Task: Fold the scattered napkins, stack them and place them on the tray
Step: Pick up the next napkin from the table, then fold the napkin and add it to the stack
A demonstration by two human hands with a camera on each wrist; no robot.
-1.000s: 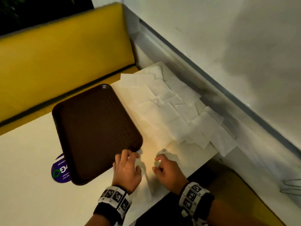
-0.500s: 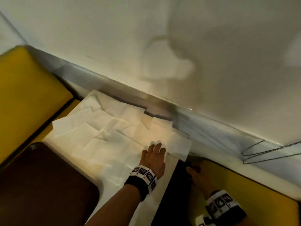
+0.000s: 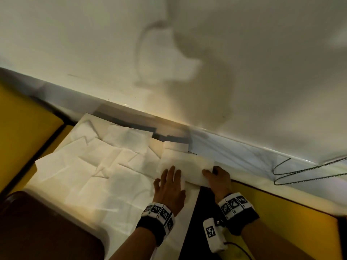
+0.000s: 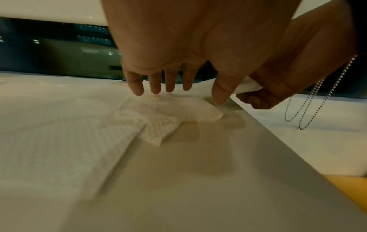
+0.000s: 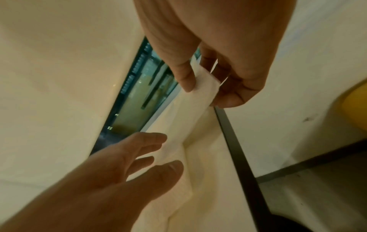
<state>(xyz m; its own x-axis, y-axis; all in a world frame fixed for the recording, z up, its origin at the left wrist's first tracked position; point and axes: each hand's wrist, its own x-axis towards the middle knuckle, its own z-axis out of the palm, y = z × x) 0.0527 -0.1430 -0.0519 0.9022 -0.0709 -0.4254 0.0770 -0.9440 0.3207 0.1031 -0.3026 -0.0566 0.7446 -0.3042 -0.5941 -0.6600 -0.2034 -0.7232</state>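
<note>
A white wall (image 3: 244, 72) with a window strip (image 3: 131, 121) runs along the far edge of the worktop (image 3: 185, 218), and a looped bead chain (image 3: 300, 171) hangs at the right. Yellow seats (image 3: 20, 124) flank the worktop on both sides. One brown tray (image 3: 37, 228) sits at the near left, just beside the spread of napkins (image 3: 90, 166); their overlap makes an exact count impossible. At the worktop's right corner, the right hand (image 3: 218, 178) pinches the end of one napkin (image 3: 185, 166) between thumb and fingers, lifting it off the edge. The left hand (image 3: 170, 186) lies with fingers straight, spread over that napkin's other end, gripping nothing. Two wristbands (image 3: 159, 212) with printed markers show.
</note>
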